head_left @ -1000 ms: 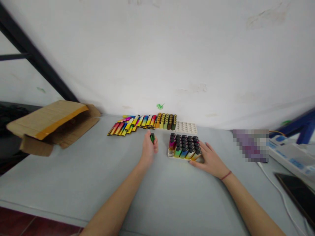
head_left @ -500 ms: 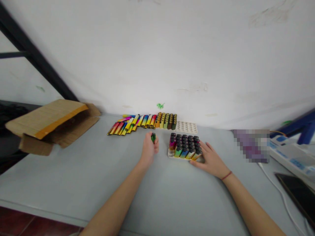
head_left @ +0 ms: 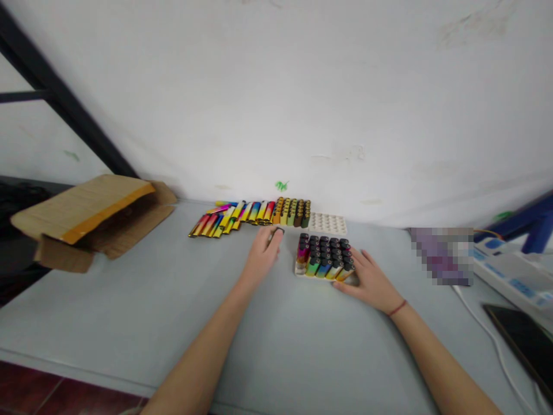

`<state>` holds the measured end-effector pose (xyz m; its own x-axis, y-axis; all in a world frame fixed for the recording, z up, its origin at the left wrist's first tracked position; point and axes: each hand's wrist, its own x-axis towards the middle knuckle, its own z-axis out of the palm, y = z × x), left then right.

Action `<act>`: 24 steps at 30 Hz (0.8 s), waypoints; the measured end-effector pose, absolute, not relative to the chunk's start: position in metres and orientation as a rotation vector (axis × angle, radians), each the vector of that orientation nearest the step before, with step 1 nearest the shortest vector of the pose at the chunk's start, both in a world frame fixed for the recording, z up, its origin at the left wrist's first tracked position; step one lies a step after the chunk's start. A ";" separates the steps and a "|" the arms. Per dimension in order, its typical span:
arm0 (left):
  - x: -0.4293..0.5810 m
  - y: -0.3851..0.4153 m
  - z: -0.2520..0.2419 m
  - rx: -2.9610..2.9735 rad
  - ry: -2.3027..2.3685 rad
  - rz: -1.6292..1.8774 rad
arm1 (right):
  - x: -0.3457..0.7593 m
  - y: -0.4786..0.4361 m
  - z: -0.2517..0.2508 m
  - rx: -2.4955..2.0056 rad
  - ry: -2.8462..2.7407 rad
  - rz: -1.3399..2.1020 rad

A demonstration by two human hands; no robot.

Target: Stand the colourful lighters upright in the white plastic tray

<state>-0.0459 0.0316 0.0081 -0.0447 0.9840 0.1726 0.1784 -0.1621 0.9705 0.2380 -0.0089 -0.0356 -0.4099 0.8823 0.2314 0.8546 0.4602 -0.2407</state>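
My left hand [head_left: 264,252] is closed on a lighter [head_left: 277,231] whose dark top pokes out past my fingers, just left of a white tray [head_left: 302,271]. Colourful lighters [head_left: 324,254] with black caps stand upright in that tray. My right hand [head_left: 370,280] rests with fingers spread against the tray's right front corner. Loose colourful lighters [head_left: 228,219] lie in a row near the wall, and a second block of upright lighters [head_left: 293,212] stands beside them.
A white tray with bare holes [head_left: 327,223] sits by the wall. An open cardboard box [head_left: 86,216] lies at the left. At the right are a white cable [head_left: 488,334], a dark flat device [head_left: 521,340] and white-blue boxes [head_left: 510,271].
My left hand has turned and moved right and forward toward the tray; the green body of the lighter it holds is now hidden. My right hand has stayed put.
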 end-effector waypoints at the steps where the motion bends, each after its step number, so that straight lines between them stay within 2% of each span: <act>1: -0.049 0.032 0.011 1.528 1.274 1.264 | 0.238 -0.009 -0.036 -1.477 -2.391 0.122; 4: -0.057 0.032 0.020 1.654 1.157 1.147 | 0.238 -0.009 -0.035 -1.481 -2.392 0.127; 14: -0.063 0.029 0.020 1.549 0.939 0.840 | 0.236 -0.009 -0.033 -1.468 -2.385 0.137; 24: -0.055 0.023 0.025 1.725 1.016 0.889 | 0.234 -0.009 -0.032 -1.487 -2.383 0.150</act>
<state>-0.0546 0.0233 0.0251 0.3998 0.9076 0.1281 0.2468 -0.2412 0.9386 0.2340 -0.0092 -0.0317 -0.4027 0.8889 0.2185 0.8543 0.4507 -0.2588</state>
